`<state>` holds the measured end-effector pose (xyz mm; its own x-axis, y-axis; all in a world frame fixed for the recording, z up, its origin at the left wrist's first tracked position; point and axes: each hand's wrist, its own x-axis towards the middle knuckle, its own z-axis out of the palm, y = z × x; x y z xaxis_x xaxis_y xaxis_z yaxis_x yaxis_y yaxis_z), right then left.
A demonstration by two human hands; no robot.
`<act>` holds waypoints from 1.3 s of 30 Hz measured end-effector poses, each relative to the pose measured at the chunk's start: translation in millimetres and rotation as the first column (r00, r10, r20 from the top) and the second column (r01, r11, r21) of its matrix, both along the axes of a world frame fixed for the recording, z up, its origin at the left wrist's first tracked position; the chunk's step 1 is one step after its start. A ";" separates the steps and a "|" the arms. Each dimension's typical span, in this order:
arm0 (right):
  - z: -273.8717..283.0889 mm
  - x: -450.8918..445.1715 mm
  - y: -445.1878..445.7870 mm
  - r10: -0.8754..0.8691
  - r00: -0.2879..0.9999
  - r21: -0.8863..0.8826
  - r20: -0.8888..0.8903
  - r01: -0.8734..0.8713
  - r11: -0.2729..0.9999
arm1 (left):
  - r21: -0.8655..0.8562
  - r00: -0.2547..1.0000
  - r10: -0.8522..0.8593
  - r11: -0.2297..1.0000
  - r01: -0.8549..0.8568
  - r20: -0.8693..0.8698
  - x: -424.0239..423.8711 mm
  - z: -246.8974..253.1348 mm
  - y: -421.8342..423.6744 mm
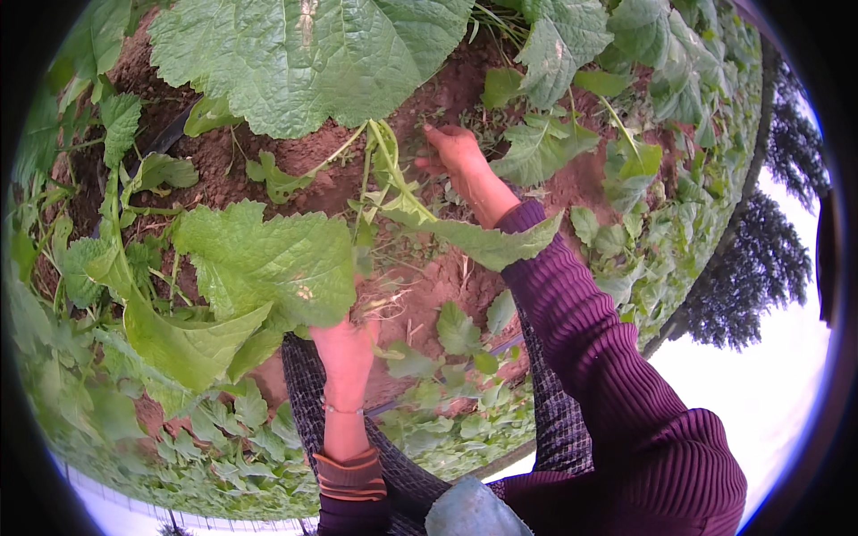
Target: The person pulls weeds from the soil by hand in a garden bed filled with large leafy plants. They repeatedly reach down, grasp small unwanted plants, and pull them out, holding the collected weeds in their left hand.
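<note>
My left hand is low in the middle, partly hidden by a broad leaf. It grips a small bunch of uprooted weeds whose pale thin roots stick out beside the fingers. My right hand reaches farther forward, close over the reddish soil and some low small weeds. Its thumb and fingers are apart, and I make out nothing between them. Between the hands rise the pale green stalks of a leafy plant, and one of its leaves crosses in front of my right wrist.
A very large leaf overhangs the soil at the top. More leafy plants crowd the left, and others stand at upper right. Dark plastic film shows at left. My patterned trouser legs flank the soil below.
</note>
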<state>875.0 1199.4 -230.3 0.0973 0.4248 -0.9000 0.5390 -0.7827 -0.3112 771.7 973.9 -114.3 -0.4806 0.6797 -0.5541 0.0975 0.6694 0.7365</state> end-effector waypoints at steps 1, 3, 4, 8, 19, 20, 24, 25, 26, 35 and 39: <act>-5.8 11.5 3.6 -0.198 0.957 0.011 -0.211 0.204 0.979 | 0.012 0.999 0.013 1.000 -0.014 0.047 0.9 0.5 4.5; 8.2 3.8 -6.4 -0.566 0.696 -0.069 -0.441 0.603 0.795 | 0.006 1.000 0.016 1.000 -0.016 0.024 1.4 -5.5 -5.0; 37.8 -21.3 -12.6 -0.713 0.521 -0.103 -0.470 0.770 0.630 | -0.004 1.000 0.023 1.000 -0.023 0.005 -0.8 -8.0 -14.5; 37.1 39.4 -26.9 0.321 0.942 0.031 -0.095 -0.319 0.947 | -0.019 0.999 0.045 0.999 -0.045 0.001 -3.3 -11.5 -23.7; -10.6 77.3 -44.5 0.613 0.723 0.658 0.319 -0.635 0.405 | -0.071 0.980 0.167 0.982 -0.175 -0.110 -10.7 -26.5 -28.4; -17.4 71.0 -41.7 0.574 0.751 0.686 0.327 -0.606 0.402 | -0.051 0.974 0.135 0.988 -0.146 -0.184 -11.7 -25.1 -25.6; -38.7 48.6 -51.3 0.483 0.790 0.550 0.378 -0.611 0.570 | -0.060 0.970 0.133 0.987 -0.148 -0.206 -13.2 -26.8 -26.8; -41.1 44.4 -57.3 0.492 0.781 0.515 0.384 -0.623 0.588 | -0.052 0.969 0.159 0.984 -0.172 -0.190 -12.7 -28.1 -27.6; -44.4 39.7 -60.2 0.494 0.762 0.432 0.419 -0.646 0.629 | -0.044 0.967 0.187 0.979 -0.198 -0.174 -11.8 -29.6 -28.0; -62.1 20.7 -48.3 0.427 0.762 0.100 0.487 -0.534 0.839 | -0.042 0.958 0.282 0.958 -0.285 -0.059 -11.3 -23.1 -28.6; -59.9 21.8 -34.4 0.503 0.823 -0.138 0.264 -0.484 0.864 | -0.040 0.963 0.247 0.967 -0.252 -0.111 -10.7 -24.8 -25.0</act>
